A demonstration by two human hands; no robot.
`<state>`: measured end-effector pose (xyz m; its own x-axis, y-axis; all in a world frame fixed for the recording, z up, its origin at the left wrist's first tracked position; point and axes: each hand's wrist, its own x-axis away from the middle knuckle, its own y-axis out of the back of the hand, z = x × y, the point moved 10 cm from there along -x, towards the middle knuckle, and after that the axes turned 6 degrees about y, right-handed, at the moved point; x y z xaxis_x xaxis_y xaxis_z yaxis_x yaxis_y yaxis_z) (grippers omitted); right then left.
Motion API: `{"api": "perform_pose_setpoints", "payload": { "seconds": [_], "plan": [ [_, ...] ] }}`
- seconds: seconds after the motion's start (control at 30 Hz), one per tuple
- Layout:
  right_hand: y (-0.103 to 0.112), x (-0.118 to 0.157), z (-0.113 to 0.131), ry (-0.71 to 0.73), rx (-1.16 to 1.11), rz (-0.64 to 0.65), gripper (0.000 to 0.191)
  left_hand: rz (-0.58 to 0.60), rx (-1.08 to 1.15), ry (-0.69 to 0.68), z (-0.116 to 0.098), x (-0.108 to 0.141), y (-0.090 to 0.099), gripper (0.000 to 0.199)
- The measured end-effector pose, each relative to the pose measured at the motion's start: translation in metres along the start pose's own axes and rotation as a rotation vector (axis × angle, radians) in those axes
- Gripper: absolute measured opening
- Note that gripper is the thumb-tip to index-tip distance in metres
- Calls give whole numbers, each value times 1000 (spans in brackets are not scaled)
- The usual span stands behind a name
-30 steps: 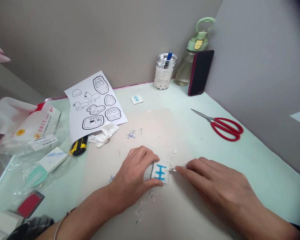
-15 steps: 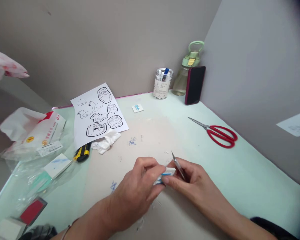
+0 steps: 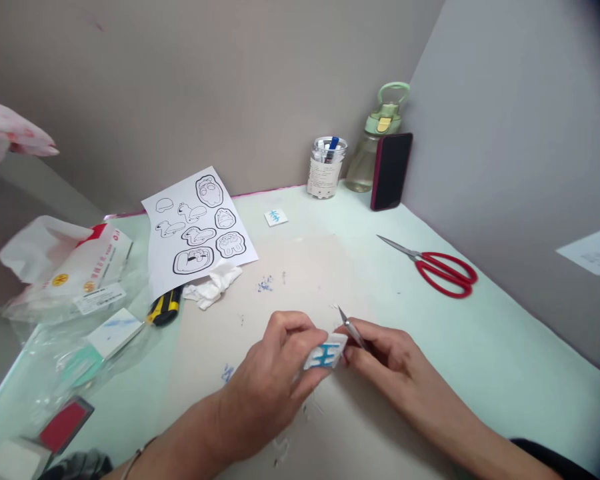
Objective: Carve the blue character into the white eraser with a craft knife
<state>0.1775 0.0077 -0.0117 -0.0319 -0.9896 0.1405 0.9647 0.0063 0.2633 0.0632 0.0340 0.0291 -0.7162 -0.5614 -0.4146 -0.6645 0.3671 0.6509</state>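
Observation:
Between the thumb and fingers of my left hand [image 3: 285, 363] is a small white carving block [image 3: 326, 352] with raised blue strokes, its marked face tilted toward me. My right hand [image 3: 385, 357] is closed around a silver craft knife [image 3: 353, 328], whose blade points up and to the left. Its fingertips are at the block's right edge; whether they touch it I cannot tell. White shavings [image 3: 281, 450] and blue marks [image 3: 265, 285] lie on the beige mat [image 3: 205, 353] under and around my hands.
Red-handled scissors [image 3: 443, 272] lie to the right. At the back stand a jar of pens [image 3: 325, 170], a bottle [image 3: 363, 160] and a phone [image 3: 391, 172]. A printed sheet [image 3: 180, 193], crumpled tissue [image 3: 213, 285], a yellow-black cutter [image 3: 165, 307] and a red ink pad [image 3: 66, 423] are leftward.
The block has turned so that its blue-marked face shows more. My right thumb has drawn back from over that face, and the knife tip has shifted slightly left.

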Motion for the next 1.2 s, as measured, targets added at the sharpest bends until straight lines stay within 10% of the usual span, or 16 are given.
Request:
{"api": "perform_pose_setpoints", "payload": {
  "seconds": [0.53, 1.2],
  "plan": [
    [28, 7, -1, 8, 158, -21, 28, 47, 143, 100, 11, -3, -2, 39],
    [6, 10, -20, -81, 6, 39, 35, 160, 500, 384, 32, -1, -22, 46]
  ]
}}
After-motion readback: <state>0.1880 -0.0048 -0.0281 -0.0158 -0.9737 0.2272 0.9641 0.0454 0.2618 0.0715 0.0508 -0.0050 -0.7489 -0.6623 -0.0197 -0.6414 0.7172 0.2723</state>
